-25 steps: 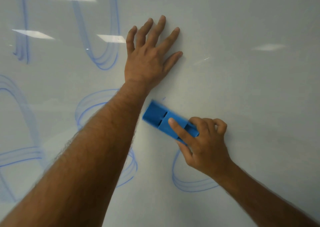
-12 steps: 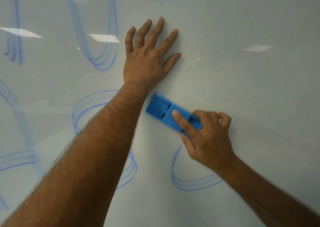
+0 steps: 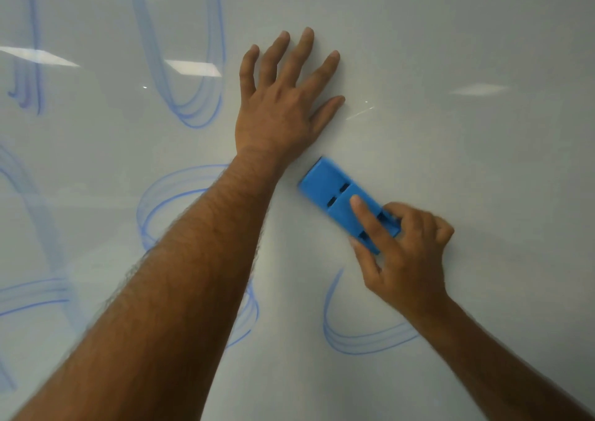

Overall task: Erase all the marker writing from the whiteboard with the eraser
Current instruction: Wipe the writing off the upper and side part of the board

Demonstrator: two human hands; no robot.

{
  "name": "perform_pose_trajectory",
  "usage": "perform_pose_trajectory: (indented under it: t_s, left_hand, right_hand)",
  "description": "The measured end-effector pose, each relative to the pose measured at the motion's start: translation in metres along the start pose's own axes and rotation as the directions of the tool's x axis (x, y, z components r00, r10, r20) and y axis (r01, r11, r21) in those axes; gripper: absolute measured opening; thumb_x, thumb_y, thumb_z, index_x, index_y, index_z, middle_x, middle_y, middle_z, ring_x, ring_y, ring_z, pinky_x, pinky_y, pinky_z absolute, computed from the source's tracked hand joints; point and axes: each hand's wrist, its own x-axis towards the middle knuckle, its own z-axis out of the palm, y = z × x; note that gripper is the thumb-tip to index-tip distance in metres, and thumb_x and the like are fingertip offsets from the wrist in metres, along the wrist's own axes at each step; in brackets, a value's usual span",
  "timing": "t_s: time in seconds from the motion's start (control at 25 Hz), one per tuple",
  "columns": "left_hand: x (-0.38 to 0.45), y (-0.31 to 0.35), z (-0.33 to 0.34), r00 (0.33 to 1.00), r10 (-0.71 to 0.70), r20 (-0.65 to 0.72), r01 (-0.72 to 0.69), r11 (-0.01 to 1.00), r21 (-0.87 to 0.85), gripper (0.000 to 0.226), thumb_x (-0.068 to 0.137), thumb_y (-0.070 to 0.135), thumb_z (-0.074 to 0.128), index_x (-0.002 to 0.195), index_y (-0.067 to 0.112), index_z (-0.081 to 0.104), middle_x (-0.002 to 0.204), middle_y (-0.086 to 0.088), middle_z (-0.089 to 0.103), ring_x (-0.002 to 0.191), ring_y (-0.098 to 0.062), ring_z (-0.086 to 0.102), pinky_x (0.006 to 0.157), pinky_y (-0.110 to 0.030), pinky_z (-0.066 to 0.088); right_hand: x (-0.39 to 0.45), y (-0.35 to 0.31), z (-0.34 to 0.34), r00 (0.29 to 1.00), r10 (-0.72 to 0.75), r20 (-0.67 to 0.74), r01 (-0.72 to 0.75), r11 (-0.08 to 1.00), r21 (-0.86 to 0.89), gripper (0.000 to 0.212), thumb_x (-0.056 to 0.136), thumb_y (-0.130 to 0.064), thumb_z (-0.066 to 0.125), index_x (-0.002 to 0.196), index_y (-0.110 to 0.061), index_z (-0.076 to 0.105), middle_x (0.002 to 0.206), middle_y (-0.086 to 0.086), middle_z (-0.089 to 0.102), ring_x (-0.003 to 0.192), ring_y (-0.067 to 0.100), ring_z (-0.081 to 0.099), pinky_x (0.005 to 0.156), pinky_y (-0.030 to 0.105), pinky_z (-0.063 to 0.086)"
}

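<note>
The whiteboard (image 3: 450,50) fills the view. My right hand (image 3: 405,253) grips a blue eraser (image 3: 331,185) against it, index finger stretched along the eraser's back, just right of my left wrist. My left hand (image 3: 283,105) lies flat on the board with fingers spread, above the eraser. Blue marker curves remain: an arc (image 3: 354,343) below my right hand, a loop (image 3: 167,201) partly hidden behind my left forearm, a tall U shape (image 3: 193,111) at upper left, and strokes (image 3: 29,295) along the left edge.
Ceiling lights reflect as bright patches (image 3: 193,68) on the glossy board. The right half of the board shows no marker. My left forearm crosses the lower middle of the view.
My right hand has carried the eraser up and to the right, away from the arc below. My left hand has stayed flat in the same place.
</note>
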Motion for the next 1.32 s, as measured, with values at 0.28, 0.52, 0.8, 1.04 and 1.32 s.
perform_pose_trajectory:
  t_s: [0.28, 0.52, 0.8, 1.04, 1.32]
  left_hand:
    - [-0.001, 0.002, 0.003, 0.999, 0.015, -0.039, -0.014, 1.000, 0.029, 0.054, 0.104, 0.060, 0.034, 0.149, 0.035, 0.048, 0.160, -0.005, 0.040, 0.147, -0.033, 0.036, 0.120, -0.058, 0.022]
    - [-0.002, 0.004, -0.004, 0.999, -0.001, 0.038, 0.000, 0.999, 0.037, 0.057, 0.104, 0.058, 0.028, 0.155, 0.034, 0.037, 0.165, -0.005, 0.028, 0.152, -0.033, 0.024, 0.123, -0.057, 0.013]
    - [-0.003, 0.005, -0.001, 1.000, 0.009, -0.025, -0.008, 0.998, 0.055, 0.055, 0.103, 0.057, 0.032, 0.152, 0.034, 0.043, 0.162, -0.005, 0.034, 0.149, -0.033, 0.032, 0.121, -0.057, 0.019]
    - [-0.003, 0.007, -0.007, 0.999, -0.007, 0.042, 0.005, 0.998, 0.058, 0.058, 0.103, 0.059, 0.027, 0.155, 0.035, 0.036, 0.166, -0.003, 0.027, 0.152, -0.032, 0.024, 0.123, -0.055, 0.012]
    - [-0.002, 0.007, -0.005, 0.998, -0.018, 0.052, 0.015, 0.998, 0.064, 0.058, 0.103, 0.059, 0.027, 0.155, 0.034, 0.037, 0.165, -0.005, 0.026, 0.153, -0.032, 0.022, 0.123, -0.056, 0.011]
  right_hand:
    - [-0.102, 0.017, -0.010, 0.726, -0.638, 0.254, 0.643, 0.762, 0.078, 0.065, 0.087, -0.019, 0.055, 0.147, -0.043, 0.048, 0.117, 0.008, 0.052, 0.098, 0.026, 0.052, 0.091, 0.050, 0.038]
    - [-0.065, 0.032, -0.012, 0.998, -0.028, 0.062, 0.030, 0.999, -0.033, 0.061, 0.088, -0.036, 0.066, 0.145, -0.037, 0.046, 0.117, 0.010, 0.058, 0.093, 0.033, 0.061, 0.086, 0.050, 0.036]
    - [-0.153, 0.012, -0.012, 0.855, -0.454, 0.250, 0.460, 0.887, 0.040, 0.079, 0.074, -0.017, 0.072, 0.145, -0.043, 0.049, 0.119, 0.008, 0.051, 0.098, 0.027, 0.053, 0.087, 0.051, 0.041]
    - [-0.145, 0.057, -0.031, 0.989, 0.049, 0.142, -0.032, 0.992, -0.123, 0.060, 0.090, -0.036, 0.063, 0.147, -0.038, 0.043, 0.118, 0.014, 0.059, 0.093, 0.035, 0.059, 0.083, 0.051, 0.040]
    - [-0.193, 0.006, -0.024, 0.954, 0.203, 0.219, -0.212, 0.977, 0.017, 0.061, 0.085, -0.036, 0.063, 0.144, -0.035, 0.048, 0.117, 0.016, 0.058, 0.095, 0.034, 0.057, 0.083, 0.048, 0.042]
